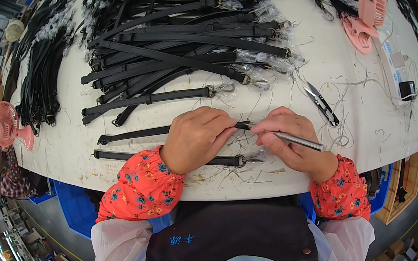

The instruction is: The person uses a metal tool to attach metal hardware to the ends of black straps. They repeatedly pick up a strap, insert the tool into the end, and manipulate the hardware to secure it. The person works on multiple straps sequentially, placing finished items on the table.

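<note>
My left hand (197, 137) is closed on a black leather strap (138, 134), whose body trails left across the table. The strap's end comes out at my fingertips, where its detail is too small to make out. My right hand (291, 140) grips a slim silver pen-like tool (302, 141), with its tip side toward that end and almost touching it. Just below my hands lies another black strap (177, 160) with a metal ring and a plastic-wrapped end. Thread snips (322, 104) with black handles rest beyond my right hand.
A large pile of black buckled straps (179, 39) covers the far middle, with another bundle (45, 68) at left. Pink fans (3, 124) stand at the left edge and far right. A white power strip (393, 69) lies at right. Thread scraps litter the table. Another person (5, 173) sits at left.
</note>
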The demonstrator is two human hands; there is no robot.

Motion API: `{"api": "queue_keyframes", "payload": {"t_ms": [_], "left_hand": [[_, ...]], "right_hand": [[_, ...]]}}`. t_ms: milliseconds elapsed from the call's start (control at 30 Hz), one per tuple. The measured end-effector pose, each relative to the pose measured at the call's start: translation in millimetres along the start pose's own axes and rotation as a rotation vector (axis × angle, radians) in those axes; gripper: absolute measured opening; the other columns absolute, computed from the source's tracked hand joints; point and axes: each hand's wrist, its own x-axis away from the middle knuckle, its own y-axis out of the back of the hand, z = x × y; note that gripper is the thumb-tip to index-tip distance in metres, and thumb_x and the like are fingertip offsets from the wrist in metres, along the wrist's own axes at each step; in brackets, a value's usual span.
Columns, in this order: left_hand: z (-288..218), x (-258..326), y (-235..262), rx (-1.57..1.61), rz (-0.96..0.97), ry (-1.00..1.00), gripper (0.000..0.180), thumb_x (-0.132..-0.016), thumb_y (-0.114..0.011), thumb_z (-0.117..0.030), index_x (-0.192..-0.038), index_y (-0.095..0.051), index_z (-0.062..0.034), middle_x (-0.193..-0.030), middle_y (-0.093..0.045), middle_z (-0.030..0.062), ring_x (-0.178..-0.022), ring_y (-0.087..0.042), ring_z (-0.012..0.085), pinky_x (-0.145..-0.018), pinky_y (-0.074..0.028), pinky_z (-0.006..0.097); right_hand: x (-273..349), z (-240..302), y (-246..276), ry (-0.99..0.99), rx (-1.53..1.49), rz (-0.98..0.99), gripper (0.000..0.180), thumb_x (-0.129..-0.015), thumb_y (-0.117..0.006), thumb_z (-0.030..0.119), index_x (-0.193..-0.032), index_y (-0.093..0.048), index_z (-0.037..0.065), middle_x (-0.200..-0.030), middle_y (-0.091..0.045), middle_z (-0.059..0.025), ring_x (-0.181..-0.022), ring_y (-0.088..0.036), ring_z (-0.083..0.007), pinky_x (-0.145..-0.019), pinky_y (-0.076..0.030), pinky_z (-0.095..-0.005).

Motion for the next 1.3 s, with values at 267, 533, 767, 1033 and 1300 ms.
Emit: {"api": "queue_keyframes", "payload": {"t_ms": [267,533,767,1033,1300], "left_hand": [[1,0,-2,0.028,-0.016,0.003,0.022,-0.082,-0.08,-0.004,-0.103,-0.076,-0.0085,-0.096,-0.071,0.0077,-0.081,-0.069,0.0262,-0.069,-0.057,0.035],[1,0,-1,0.075,-0.025,-0.084,0.033,-0.075,-0.075,0.004,-0.103,-0.076,-0.0142,-0.102,-0.067,0.0063,-0.087,-0.066,0.0262,-0.07,-0.056,0.036],[1,-1,-2,0.287,-0.103,0.022,0.024,-0.077,-0.081,0.008,-0.09,-0.064,-0.0041,-0.102,-0.07,0.0115,-0.089,-0.067,0.025,-0.075,-0.056,0.034],[-1,-2,-5,0.31,-0.123,0.031,0.023,-0.078,-0.08,0.004,-0.095,-0.067,-0.0057,-0.101,-0.07,0.0105,-0.09,-0.067,0.0285,-0.076,-0.056,0.035],[2,2,-2,0.189,-0.004,-0.049,0.026,-0.079,-0.075,0.006,-0.099,-0.075,-0.0111,-0.106,-0.067,0.0081,-0.09,-0.068,0.0258,-0.074,-0.058,0.035]], "right_hand": [[3,13,4,-0.229,-0.063,-0.037,0.021,-0.101,-0.067,0.016,-0.118,-0.069,0.004,-0.087,-0.072,-0.0083,-0.078,-0.068,-0.0181,-0.072,-0.054,-0.0314],[3,-1,-4,-0.105,-0.023,-0.192,0.021,-0.104,-0.061,0.011,-0.125,-0.064,0.007,-0.106,-0.069,-0.0095,-0.088,-0.069,-0.0172,-0.075,-0.055,-0.0302],[-2,-3,-5,-0.029,0.104,-0.046,0.031,-0.093,-0.071,0.001,-0.122,-0.065,0.008,-0.114,-0.069,-0.0152,-0.093,-0.069,-0.0249,-0.079,-0.054,-0.0329],[-1,0,-2,-0.111,0.096,-0.034,0.031,-0.089,-0.075,-0.001,-0.118,-0.067,0.008,-0.107,-0.07,-0.013,-0.096,-0.071,-0.0251,-0.078,-0.055,-0.0325],[0,-7,-5,-0.06,0.12,-0.096,0.026,-0.09,-0.075,0.006,-0.115,-0.067,0.011,-0.095,-0.065,-0.0075,-0.079,-0.065,-0.0234,-0.069,-0.052,-0.0326]]}}
